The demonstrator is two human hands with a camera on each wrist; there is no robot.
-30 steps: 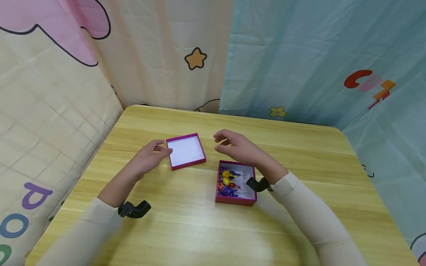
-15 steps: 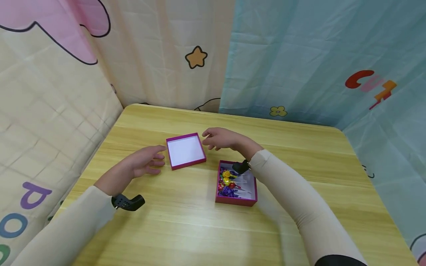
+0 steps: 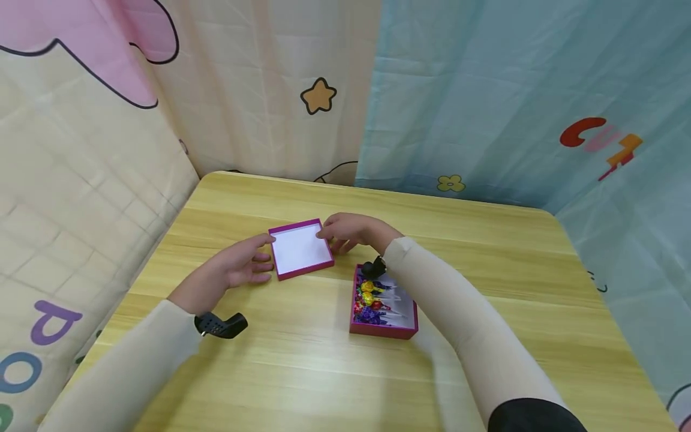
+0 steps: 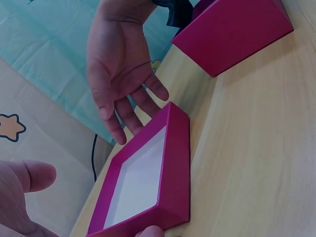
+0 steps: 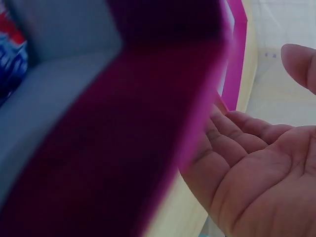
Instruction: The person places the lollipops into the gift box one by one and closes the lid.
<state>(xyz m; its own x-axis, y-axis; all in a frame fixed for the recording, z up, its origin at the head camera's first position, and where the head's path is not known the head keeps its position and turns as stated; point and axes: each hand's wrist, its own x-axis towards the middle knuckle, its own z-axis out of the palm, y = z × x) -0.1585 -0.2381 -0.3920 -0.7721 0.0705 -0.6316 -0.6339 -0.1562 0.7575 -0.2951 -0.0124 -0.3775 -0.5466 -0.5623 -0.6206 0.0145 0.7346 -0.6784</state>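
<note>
A shallow magenta box lid (image 3: 299,251) with a white inside lies hollow side up on the table. At its left edge is my left hand (image 3: 229,264), the thumb by the rim and the other fingers extended alongside. My right hand (image 3: 353,231) is at the opposite edge, thumb over the rim. In the left wrist view, my right hand (image 4: 121,64) has its fingers against the lid's (image 4: 177,168) outer wall, thumb raised. One left fingertip (image 4: 150,231) touches the near wall. A magenta box (image 3: 383,330) under my right wrist contains several wrapped lollipops (image 3: 369,298).
The wooden table (image 3: 302,378) extends in front of the lid and box. Printed curtains (image 3: 459,90) stand along its back and sides. Black wrist cameras (image 3: 221,326) are strapped to both arms; the right one hangs over the box's far edge.
My right hand has moved left and forward from above the box to the lid's right edge. My left hand has drawn back, then returned to the lid's left edge, fingers straighter.
</note>
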